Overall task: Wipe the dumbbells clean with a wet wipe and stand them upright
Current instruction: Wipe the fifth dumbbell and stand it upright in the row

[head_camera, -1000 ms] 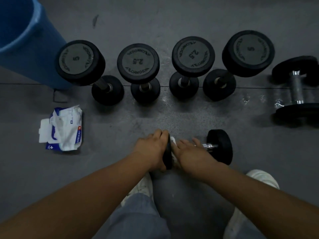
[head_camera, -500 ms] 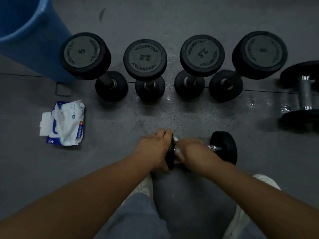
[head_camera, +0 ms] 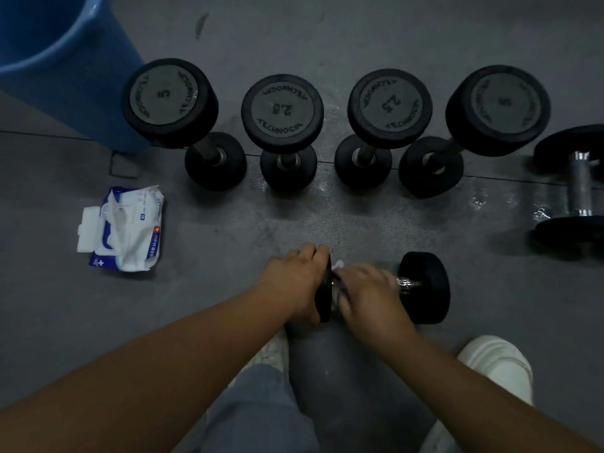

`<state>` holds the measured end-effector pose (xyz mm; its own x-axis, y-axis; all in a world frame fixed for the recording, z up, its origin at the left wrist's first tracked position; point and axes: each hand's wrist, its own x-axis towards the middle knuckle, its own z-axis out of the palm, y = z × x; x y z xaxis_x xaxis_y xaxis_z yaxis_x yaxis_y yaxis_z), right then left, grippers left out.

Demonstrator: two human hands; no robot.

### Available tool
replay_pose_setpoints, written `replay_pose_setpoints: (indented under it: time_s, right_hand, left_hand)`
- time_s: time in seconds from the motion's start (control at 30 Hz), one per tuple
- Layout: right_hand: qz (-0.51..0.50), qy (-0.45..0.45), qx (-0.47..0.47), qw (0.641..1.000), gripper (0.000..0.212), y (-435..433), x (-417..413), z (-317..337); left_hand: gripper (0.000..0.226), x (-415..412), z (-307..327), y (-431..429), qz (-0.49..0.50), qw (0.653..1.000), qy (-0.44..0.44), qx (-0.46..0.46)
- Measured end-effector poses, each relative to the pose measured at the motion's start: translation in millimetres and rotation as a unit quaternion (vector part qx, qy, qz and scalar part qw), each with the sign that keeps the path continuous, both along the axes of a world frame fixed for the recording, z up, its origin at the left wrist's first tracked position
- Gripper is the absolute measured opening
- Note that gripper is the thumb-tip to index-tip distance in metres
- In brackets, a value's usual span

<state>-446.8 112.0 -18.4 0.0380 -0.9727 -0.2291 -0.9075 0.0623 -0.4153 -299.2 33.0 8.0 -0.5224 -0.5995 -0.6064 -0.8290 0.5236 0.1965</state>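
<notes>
A small black dumbbell [head_camera: 425, 286] lies on its side on the grey floor in front of me. My left hand [head_camera: 294, 282] grips its left head. My right hand [head_camera: 369, 292] is wrapped around the chrome handle with a white wet wipe [head_camera: 338, 265] bunched under the fingers. Several dumbbells stand upright in a row behind: a 5 [head_camera: 170, 103], a 2.5 [head_camera: 282, 112], another 2.5 [head_camera: 389, 107] and a second larger one [head_camera: 498, 109]. One bigger dumbbell [head_camera: 578, 188] lies flat at the far right.
A blue bin [head_camera: 58, 60] stands at the back left. An open wet wipe pack [head_camera: 127, 230] lies on the floor to the left. My white shoes [head_camera: 496, 364] and grey trouser leg [head_camera: 258, 413] are near the bottom. Wet patches shine on the floor by the flat dumbbell.
My right hand has closed round the handle and slid slightly right with the wipe. The left hand keeps its hold on the left head. The view has shifted a little.
</notes>
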Motion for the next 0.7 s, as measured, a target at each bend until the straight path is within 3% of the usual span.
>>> replay_pose_setpoints:
  time_s: [0.1,0.17,0.23,0.3,0.47,0.6,0.7]
  right_hand:
    - [0.036,-0.001,0.101,0.994,0.035,-14,-13,2]
    - [0.095,0.038,0.213,0.972,0.031,-39,-11,1]
    - [0.132,0.084,0.246,0.957,0.025,-50,-1,1]
    - [0.113,0.086,0.189,0.971,0.023,-39,1,0]
    - [0.067,-0.022,0.028,0.997,0.028,-10,-12,-5]
    - [0.073,-0.055,0.016,0.996,0.026,-17,-16,-6]
    - [-0.076,-0.099,0.048,0.991,0.007,-32,-20,2]
  left_hand:
    - [0.110,0,2,0,-0.002,1.000,-0.005,0.006]
    - [0.111,-1,5,0,-0.001,1.000,-0.010,0.007]
    - [0.112,-1,6,0,0.001,1.000,-0.012,0.011]
    - [0.113,0,4,0,0.000,1.000,-0.010,0.007]
    - [0.108,1,-3,2,0.003,1.000,0.005,-0.005]
    - [0.110,1,-1,-2,-0.006,1.000,-0.003,0.000]
    - [0.110,0,0,-1,-0.005,1.000,-0.008,0.003]
